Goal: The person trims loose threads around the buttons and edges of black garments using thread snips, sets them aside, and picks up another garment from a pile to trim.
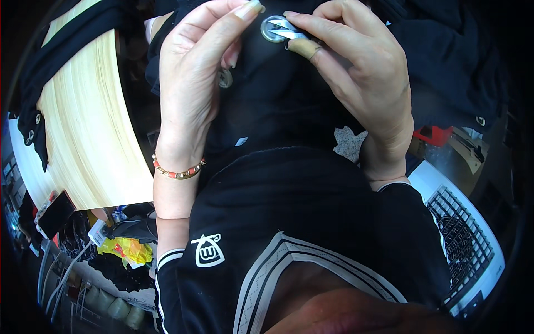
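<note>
Both hands work a round metal button [273, 29] on a black garment [278, 106] held up at the far centre.

The left hand [194, 83] grips the cloth beside the button, fingers pressed together, seemingly to keep it taut — the right hand [361, 72] pinches small silver snips [289, 32] against the button, a bandaged finger [305, 49] tucked beneath. A pale wooden surface [89, 128] lies left, draped with more black fabric; a white slotted crate [467, 239] sits near right.

Black top [311, 211] — white-striped trim; bead bracelet [179, 171] — left wrist.
</note>
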The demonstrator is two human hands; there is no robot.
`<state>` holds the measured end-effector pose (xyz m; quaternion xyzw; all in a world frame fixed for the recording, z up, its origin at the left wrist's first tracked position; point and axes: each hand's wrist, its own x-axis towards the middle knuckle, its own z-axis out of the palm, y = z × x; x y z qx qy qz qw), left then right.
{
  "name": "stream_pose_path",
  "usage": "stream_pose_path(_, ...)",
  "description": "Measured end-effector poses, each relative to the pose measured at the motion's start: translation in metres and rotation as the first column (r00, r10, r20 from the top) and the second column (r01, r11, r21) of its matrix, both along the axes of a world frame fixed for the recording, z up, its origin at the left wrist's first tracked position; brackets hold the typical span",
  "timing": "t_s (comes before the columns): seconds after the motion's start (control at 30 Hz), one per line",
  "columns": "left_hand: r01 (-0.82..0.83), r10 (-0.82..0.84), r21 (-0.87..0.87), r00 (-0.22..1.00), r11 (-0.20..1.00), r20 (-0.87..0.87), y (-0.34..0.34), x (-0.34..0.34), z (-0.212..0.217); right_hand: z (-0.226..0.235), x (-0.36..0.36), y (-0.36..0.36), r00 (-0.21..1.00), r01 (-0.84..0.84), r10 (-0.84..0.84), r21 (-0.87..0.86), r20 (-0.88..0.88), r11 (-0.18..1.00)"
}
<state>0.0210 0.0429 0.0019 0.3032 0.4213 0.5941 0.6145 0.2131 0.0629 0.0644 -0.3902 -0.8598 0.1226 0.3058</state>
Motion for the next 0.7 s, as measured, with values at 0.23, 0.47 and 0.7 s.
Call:
stream_pose_path(0.23,0.011,-0.012,0.067,1.000,0.998,0.027,-0.006,-0.003,-0.006,0.010,-0.005,0.000,0.999,0.003,-0.003,0.007,0.038,1.000)
stream_pose_path(0.47,-0.010,0.111,0.215,0.878,0.977,-0.466,-0.016,0.015,-0.004,-0.007,0.010,0.005,0.964,-0.035,0.005,-0.109,-0.265,0.993)
stream_pose_path(0.7,0.056,0.138,0.349,0.851,0.935,-0.506,-0.019,0.017,-0.017,-0.013,0.022,0.006,0.991,-0.041,0.028,-0.098,-0.128,0.994)
